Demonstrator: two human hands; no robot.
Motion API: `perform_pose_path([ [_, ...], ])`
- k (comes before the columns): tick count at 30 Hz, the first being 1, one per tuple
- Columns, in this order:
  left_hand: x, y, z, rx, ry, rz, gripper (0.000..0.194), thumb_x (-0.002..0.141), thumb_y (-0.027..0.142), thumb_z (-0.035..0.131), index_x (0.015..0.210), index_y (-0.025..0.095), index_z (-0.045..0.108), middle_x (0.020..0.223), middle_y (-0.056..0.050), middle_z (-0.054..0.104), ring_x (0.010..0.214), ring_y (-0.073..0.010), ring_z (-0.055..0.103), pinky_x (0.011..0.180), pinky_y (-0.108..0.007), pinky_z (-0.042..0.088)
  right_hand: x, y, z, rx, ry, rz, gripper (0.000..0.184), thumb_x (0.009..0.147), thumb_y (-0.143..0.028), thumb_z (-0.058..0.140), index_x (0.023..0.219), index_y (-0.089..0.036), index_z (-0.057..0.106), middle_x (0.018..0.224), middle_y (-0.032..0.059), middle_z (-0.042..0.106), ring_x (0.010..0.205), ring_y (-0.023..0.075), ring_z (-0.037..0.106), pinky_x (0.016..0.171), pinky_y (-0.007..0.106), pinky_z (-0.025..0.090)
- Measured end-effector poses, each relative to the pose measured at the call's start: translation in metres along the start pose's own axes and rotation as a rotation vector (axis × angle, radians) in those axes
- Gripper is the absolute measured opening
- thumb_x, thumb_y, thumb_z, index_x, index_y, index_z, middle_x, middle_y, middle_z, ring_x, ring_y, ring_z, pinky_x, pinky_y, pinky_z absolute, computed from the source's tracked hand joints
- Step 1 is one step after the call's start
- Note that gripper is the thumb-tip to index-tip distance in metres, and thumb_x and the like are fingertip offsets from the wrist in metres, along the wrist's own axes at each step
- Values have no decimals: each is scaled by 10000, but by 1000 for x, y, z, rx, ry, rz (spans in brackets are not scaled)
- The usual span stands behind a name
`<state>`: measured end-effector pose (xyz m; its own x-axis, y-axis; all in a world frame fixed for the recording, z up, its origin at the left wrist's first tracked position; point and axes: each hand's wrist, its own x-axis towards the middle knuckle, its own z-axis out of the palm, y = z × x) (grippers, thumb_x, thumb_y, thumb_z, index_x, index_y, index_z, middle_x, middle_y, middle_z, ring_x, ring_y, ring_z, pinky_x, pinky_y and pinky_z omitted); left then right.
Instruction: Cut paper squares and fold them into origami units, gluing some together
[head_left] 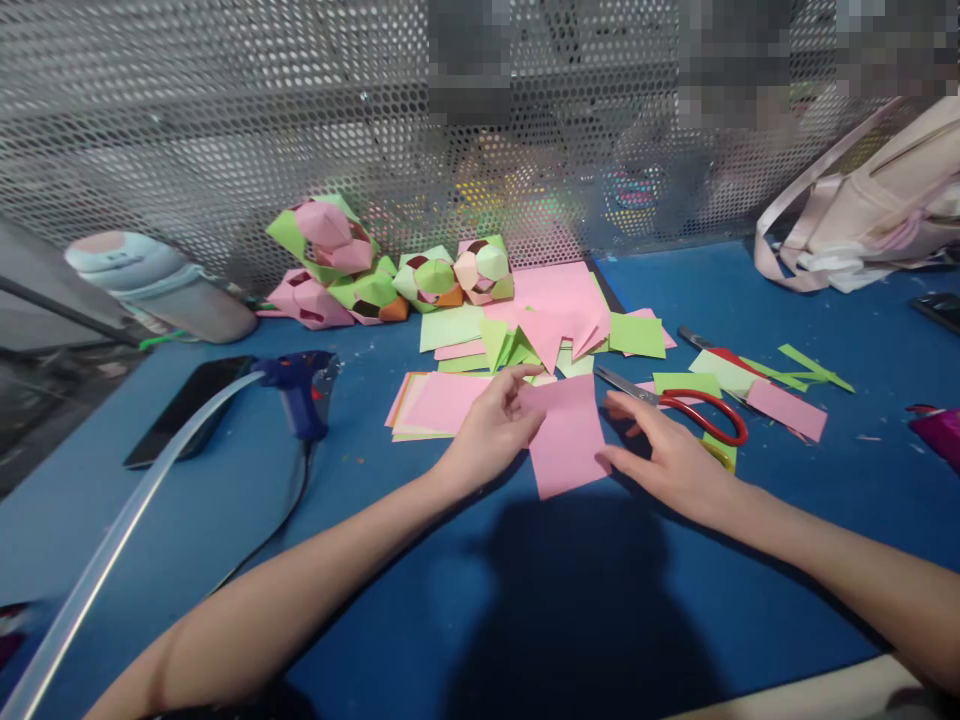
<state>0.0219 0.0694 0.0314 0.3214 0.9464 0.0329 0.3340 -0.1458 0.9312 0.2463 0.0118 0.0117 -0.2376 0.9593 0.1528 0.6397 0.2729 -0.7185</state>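
A pink square of paper [568, 440] stands slightly tilted above the blue table between my hands. My left hand [496, 425] pinches its left edge, thumb in front and fingers curled behind. My right hand [667, 450] is at the other edge, its fingers apart and the thumb touching the paper near the lower right corner. Red-handled scissors [705, 415] lie just beyond my right hand, blades pointing left. A fanned stack of pink, cream and green sheets [435, 400] lies beside my left hand. Folded green and pink pieces [551, 335] are heaped behind the square.
Several folded paper balls [322, 240] are piled against the perforated metal panel [225, 130]. At left are a blue glue gun [300, 395] with a clear glue stick, a dark phone [191, 410] and a bottle [161, 285]. Paper scraps [787, 408] and a pale bag [862, 210] are at right.
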Motion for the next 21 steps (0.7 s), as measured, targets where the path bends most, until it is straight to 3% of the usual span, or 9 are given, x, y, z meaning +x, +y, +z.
perform_pose_path([
  [4, -13, 11, 12, -320, 13, -99, 435, 746, 200, 659, 1151, 172, 503, 912, -11, 585, 682, -92, 565, 624, -213, 487, 11, -6, 0, 441, -6, 160, 434, 865, -377, 581, 1242, -177, 505, 1115, 99, 663, 989, 202, 649, 836, 371, 535],
  [6, -19, 11, 14, -364, -50, -161, 364, 764, 235, 652, 1100, 156, 538, 905, -25, 616, 715, -110, 585, 655, -230, 490, 15, -9, -5, 490, -50, 180, 337, 857, -339, 578, 1145, -164, 567, 962, 60, 690, 838, 168, 660, 740, 320, 533],
  [9, -26, 8, 12, -228, -150, -192, 239, 817, 297, 598, 1006, 150, 602, 781, -4, 607, 652, -113, 560, 611, -236, 469, 18, -11, -14, 383, -164, 151, 247, 846, -268, 557, 1064, -167, 612, 863, 21, 681, 735, 138, 625, 658, 278, 496],
  [12, -31, 1, 8, 37, -198, -89, 159, 851, 289, 555, 909, 166, 638, 720, 11, 606, 638, -116, 545, 611, -240, 439, 18, -10, -17, 166, -182, 50, 217, 837, -225, 546, 1030, -185, 637, 885, 22, 683, 756, 144, 608, 683, 293, 479],
  [17, -33, -14, 8, 474, -155, 229, 98, 860, 219, 550, 876, 190, 642, 838, -34, 660, 795, -176, 572, 736, -308, 437, 16, -6, -3, -72, -33, -217, 136, 868, -208, 550, 952, -188, 655, 895, 40, 684, 827, 172, 594, 755, 331, 458],
  [21, -27, -24, 1, 621, -218, 370, 100, 866, 227, 581, 913, 175, 652, 886, -59, 642, 858, -200, 545, 799, -342, 421, 12, 1, 7, -172, -1, -420, 161, 911, -154, 475, 897, -172, 635, 921, 63, 682, 875, 189, 592, 798, 363, 444],
])
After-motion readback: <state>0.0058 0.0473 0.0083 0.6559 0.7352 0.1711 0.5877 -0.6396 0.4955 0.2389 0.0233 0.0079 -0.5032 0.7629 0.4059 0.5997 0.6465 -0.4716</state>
